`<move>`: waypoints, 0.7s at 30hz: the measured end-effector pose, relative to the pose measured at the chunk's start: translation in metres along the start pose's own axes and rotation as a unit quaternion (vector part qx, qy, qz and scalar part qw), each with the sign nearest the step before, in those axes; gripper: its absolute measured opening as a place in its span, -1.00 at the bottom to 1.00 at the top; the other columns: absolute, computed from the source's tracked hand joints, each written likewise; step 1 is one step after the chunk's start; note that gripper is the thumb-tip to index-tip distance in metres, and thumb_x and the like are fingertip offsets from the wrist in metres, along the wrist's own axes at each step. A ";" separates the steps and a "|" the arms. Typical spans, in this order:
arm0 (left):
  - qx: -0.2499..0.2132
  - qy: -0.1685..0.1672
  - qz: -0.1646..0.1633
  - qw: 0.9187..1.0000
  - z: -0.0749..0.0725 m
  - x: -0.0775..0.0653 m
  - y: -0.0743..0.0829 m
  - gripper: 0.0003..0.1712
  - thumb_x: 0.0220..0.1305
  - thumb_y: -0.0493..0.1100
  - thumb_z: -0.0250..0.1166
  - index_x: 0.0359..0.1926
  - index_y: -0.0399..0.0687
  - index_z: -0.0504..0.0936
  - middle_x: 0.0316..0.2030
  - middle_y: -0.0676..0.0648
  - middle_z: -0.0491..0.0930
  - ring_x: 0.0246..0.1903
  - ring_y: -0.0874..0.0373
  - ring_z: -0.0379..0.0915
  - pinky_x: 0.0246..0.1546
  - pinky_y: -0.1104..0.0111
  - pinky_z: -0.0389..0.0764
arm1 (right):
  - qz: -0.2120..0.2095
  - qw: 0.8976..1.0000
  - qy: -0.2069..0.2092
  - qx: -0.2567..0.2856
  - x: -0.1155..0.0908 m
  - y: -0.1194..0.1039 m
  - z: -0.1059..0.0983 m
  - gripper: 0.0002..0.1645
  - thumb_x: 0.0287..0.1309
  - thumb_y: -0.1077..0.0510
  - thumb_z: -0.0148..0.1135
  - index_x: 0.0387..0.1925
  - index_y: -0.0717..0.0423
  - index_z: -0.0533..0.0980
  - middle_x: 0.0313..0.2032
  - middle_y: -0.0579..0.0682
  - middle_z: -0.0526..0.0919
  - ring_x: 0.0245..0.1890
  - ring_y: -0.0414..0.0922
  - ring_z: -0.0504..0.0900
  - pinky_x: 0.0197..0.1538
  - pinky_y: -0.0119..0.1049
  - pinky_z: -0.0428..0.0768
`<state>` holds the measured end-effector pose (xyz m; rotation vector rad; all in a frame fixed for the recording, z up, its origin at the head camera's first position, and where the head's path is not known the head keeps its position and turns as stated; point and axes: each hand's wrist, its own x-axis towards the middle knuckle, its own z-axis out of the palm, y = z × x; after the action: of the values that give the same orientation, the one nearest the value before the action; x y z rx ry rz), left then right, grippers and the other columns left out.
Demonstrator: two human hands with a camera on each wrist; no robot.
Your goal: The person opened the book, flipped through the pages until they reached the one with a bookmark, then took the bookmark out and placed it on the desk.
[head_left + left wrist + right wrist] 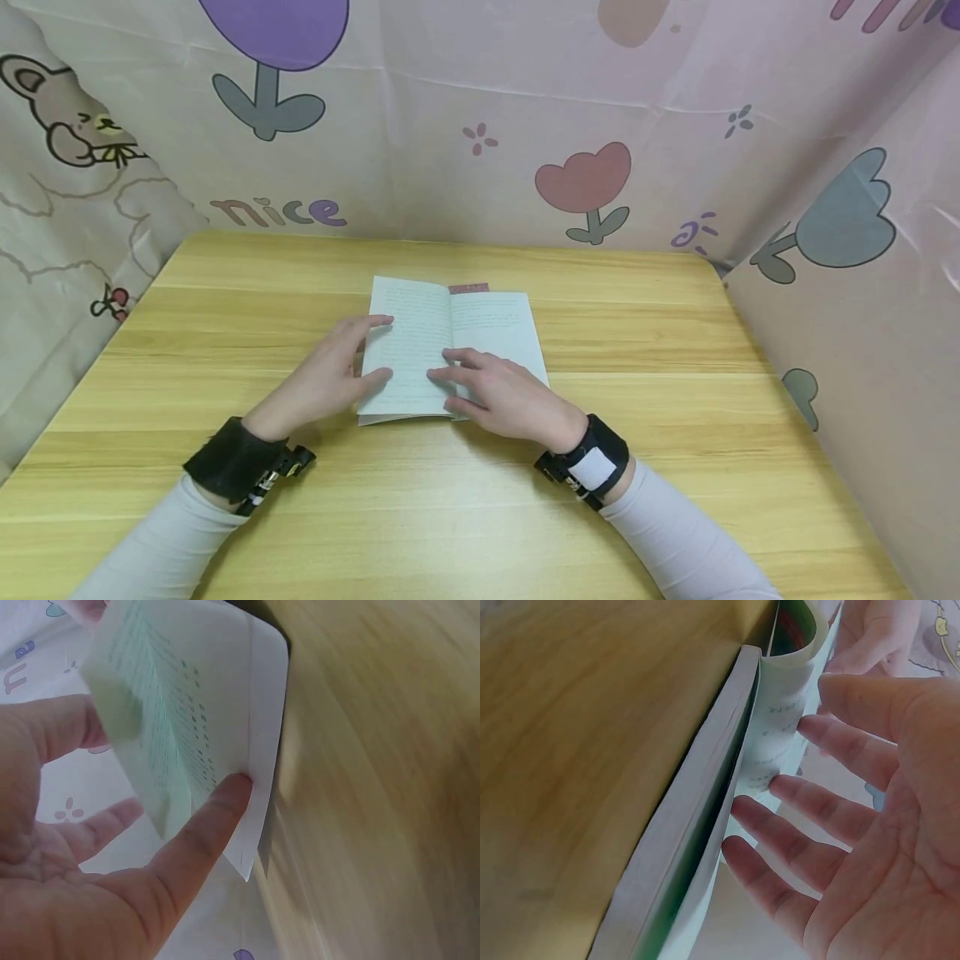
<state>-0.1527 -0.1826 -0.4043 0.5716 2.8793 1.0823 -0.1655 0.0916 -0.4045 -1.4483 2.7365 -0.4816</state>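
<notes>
Head view: an open book [420, 358] lies near the middle of the wood-grain counter [450, 525], printed text facing up. The left hand [326, 375] is at the outer edge of the left page [412, 317], with its index finger and thumb extended over the paper and spread apart. The right hand [510, 396] lies across the lower part of the right page [498, 325], its extended fingers reaching to the centre fold. The two hands are apart, one on each side of the book. A reddish strip [468, 288] projects beyond the top edge of the book, beside the fold. Each wrist carries a black band, the left band [232, 458] and the right band [596, 454], above a light sleeve. Printed cloth [420, 167] with flower motifs stands behind the counter. Left wrist view: the thumb [199, 840] is extended, its tip touching the margin of a page; the other visible fingers are at the opposite edge of the paper. Whether they press on it cannot be told. Right wrist view: the fingers [795, 847] are extended and separated, with tips at the page surface; firm contact cannot be confirmed for every finger. Beyond them, the paper bends into a curve.
</notes>
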 end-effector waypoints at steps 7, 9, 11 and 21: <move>0.029 -0.007 -0.005 1.000 0.003 0.000 -0.003 -0.26 0.16 -0.12 0.38 0.35 -0.06 0.35 0.39 -0.35 -0.06 0.22 -0.29 0.13 0.05 -0.20 0.34 | -0.006 1.000 -0.006 -0.010 0.000 0.000 0.001 -0.47 0.33 -0.10 0.12 0.27 -0.09 0.47 0.32 0.06 0.34 0.23 -0.08 0.37 0.19 -0.14 0.40; 0.046 -0.010 0.003 0.999 0.004 0.000 -0.003 -0.26 0.13 -0.12 0.40 0.34 -0.04 0.36 0.40 -0.34 -0.06 0.23 -0.28 0.13 0.06 -0.19 0.33 | -0.008 1.000 -0.006 -0.014 0.000 0.000 0.002 -0.47 0.33 -0.10 0.12 0.28 -0.09 0.46 0.32 0.06 0.33 0.24 -0.07 0.36 0.20 -0.14 0.39; 0.063 -0.013 0.012 0.998 0.005 0.000 -0.002 -0.26 0.12 -0.12 0.41 0.33 -0.05 0.39 0.40 -0.33 -0.04 0.25 -0.28 0.11 0.09 -0.18 0.32 | -0.010 1.000 -0.004 -0.018 0.000 0.000 0.002 -0.48 0.33 -0.09 0.13 0.27 -0.10 0.47 0.31 0.06 0.34 0.23 -0.07 0.37 0.20 -0.15 0.39; 0.098 -0.040 0.042 0.993 0.010 0.000 0.000 -0.32 0.16 -0.18 0.37 0.33 -0.09 0.42 0.42 -0.27 0.03 0.36 -0.24 -0.07 0.20 -0.17 0.14 | -0.014 1.000 -0.007 -0.024 -0.001 0.000 0.003 -0.48 0.34 -0.11 0.10 0.28 -0.11 0.46 0.33 0.07 0.30 0.24 -0.06 0.36 0.20 -0.12 0.38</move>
<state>-0.1510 -0.1766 -0.4117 0.7331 2.9338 0.7692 -0.1645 0.0922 -0.4076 -1.4972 2.7374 -0.4081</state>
